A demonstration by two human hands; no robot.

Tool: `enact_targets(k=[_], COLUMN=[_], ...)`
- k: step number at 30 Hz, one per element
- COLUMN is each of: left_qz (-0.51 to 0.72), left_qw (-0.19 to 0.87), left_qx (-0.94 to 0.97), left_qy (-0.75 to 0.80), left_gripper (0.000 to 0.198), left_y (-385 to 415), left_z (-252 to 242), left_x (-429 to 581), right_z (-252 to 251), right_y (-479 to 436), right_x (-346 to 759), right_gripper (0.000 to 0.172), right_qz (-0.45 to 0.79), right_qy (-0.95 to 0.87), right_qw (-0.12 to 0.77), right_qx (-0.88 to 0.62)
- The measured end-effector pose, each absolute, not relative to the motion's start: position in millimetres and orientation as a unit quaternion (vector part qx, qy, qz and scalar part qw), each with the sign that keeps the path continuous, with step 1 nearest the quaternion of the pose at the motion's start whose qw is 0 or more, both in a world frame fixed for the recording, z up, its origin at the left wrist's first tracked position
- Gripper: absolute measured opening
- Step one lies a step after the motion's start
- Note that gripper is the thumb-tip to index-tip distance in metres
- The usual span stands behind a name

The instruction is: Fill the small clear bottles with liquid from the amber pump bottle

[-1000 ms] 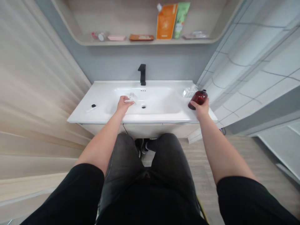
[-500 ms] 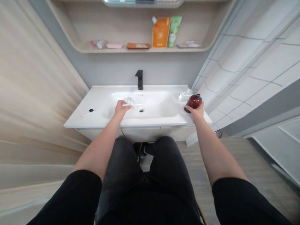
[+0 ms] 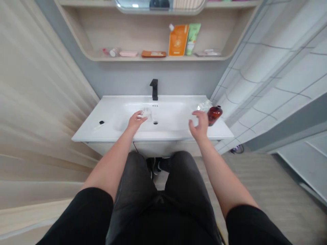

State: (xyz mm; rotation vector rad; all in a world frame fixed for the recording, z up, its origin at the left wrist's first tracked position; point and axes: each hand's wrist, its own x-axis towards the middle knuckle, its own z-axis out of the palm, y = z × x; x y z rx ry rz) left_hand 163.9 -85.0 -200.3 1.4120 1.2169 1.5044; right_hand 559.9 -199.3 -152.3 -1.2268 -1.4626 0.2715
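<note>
A small clear, see-through container (image 3: 147, 113) is over the left part of the sink basin. My left hand (image 3: 135, 121) grips its near side between thumb and fingers; its exact kind is hard to make out. My right hand (image 3: 199, 125) is open and holds nothing, its fingers curved apart over the basin's right rim. Just right of it, an amber-brown bottle (image 3: 214, 115) with an uncapped neck stands on the counter. Behind that hand lies a crumpled piece of clear plastic (image 3: 204, 104).
A black faucet (image 3: 154, 89) rises behind the white sink (image 3: 173, 119). On the left counter lies a white stick-like item with a black end (image 3: 101, 122). The shelf above holds an orange pouch (image 3: 178, 41) and a green tube (image 3: 192, 39). A curtain (image 3: 38, 102) hangs at left.
My right hand has let go of the brown bottle and moved left, leaving it standing on the counter. My left hand still holds the clear container over the basin.
</note>
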Motion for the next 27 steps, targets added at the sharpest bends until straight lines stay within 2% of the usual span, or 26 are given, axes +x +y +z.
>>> enact_targets(k=[3,8,11,13,17,24,27], left_qz=[0.566,0.546,0.528,0.513,0.467,0.331,0.361], left_qw=[0.351,0.343,0.35,0.353,0.362,0.356,0.329], left_qx=[0.565,0.587,0.598,0.608,0.652,0.752,0.743], left_qy=[0.487,0.49,0.491,0.493,0.475,0.444,0.458], left_gripper=[0.061,0.061,0.056,0.05,0.049,0.054,0.059], left_y=[-84.3,-85.2,-86.1,-87.1,-89.9,-97.4,-101.3], left_z=[-201.7,-202.9,-200.9,-198.8,-194.4,-190.7,-190.0], left_x=[163.7,163.7,164.5,165.0,166.0,173.3,172.7], right_z=[-154.8,-177.2,-193.8,-202.7,-211.1,-214.4,-217.0], right_y=[-170.6,-119.1,-104.5,-102.9,-107.0,-102.2,-96.7], right_x=[489.8,418.6,407.0,404.6,400.2,403.0,410.4], right_gripper=[0.056,0.101,0.117,0.121,0.12,0.088,0.08], right_qz=[0.259,0.457,0.506,0.5,0.454,0.403,0.359], right_qy=[-0.705,-0.621,-0.587,-0.587,-0.647,-0.654,-0.59], right_qw=[0.493,0.474,0.45,0.437,0.424,0.476,0.528], right_qx=[-0.44,-0.425,-0.444,-0.463,-0.442,-0.427,-0.494])
